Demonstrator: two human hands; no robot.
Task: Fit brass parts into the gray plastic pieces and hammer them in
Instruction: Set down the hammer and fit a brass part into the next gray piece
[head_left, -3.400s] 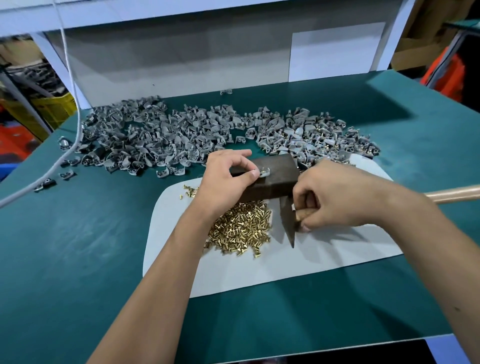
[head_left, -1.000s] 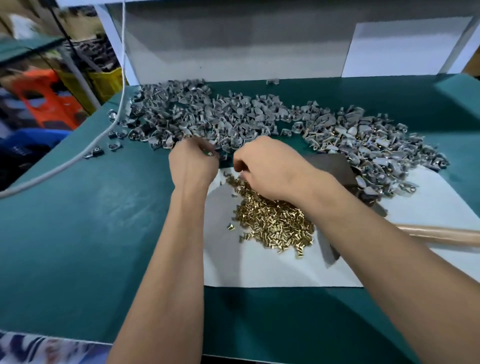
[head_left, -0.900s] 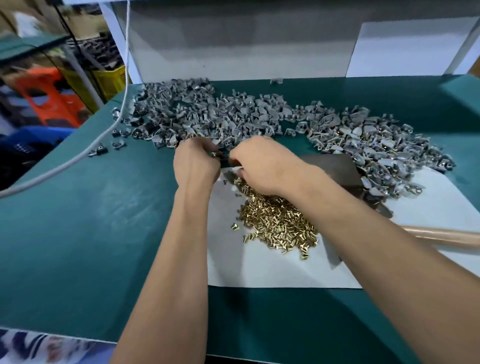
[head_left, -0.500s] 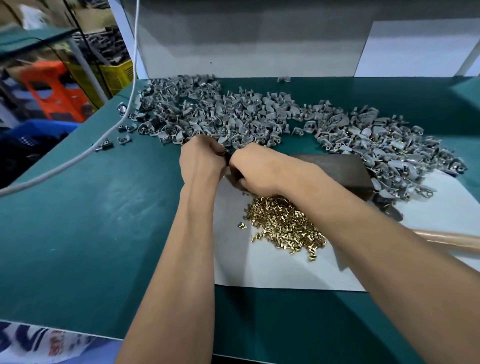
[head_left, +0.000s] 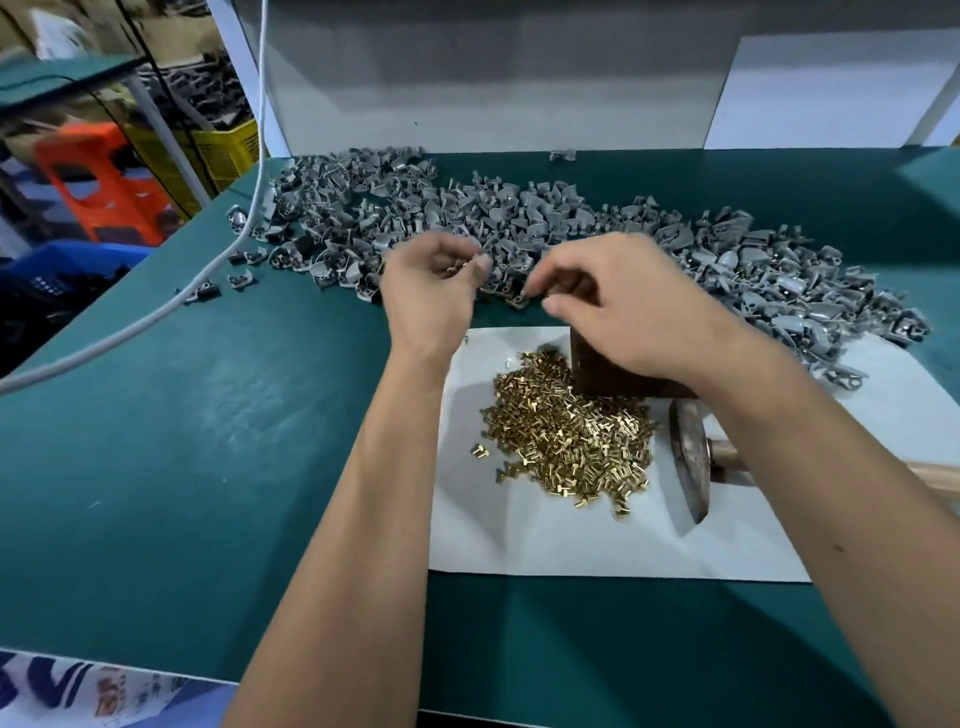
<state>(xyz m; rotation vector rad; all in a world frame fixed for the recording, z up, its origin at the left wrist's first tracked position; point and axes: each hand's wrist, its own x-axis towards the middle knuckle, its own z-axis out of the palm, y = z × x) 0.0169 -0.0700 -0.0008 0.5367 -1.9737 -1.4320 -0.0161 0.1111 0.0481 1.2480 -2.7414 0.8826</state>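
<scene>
Green matting covers the bench (head_left: 208, 441), on which a white sheet (head_left: 571, 545) is spread. Gray plastic pieces (head_left: 571, 218), curved and hollow, are heaped in a long band across the far side, just beyond both hands. Shiny brass parts (head_left: 571, 441) are piled on the sheet beside a dark block (head_left: 613, 374), partly hidden by the right wrist; a hammer (head_left: 688, 462) with a wooden handle lies near. A brass part (head_left: 454, 267) is pinched in the curled fingers of the left hand (head_left: 431, 291). A gray piece (head_left: 519, 300) is pinched at the fingertips of the right hand (head_left: 623, 306)
</scene>
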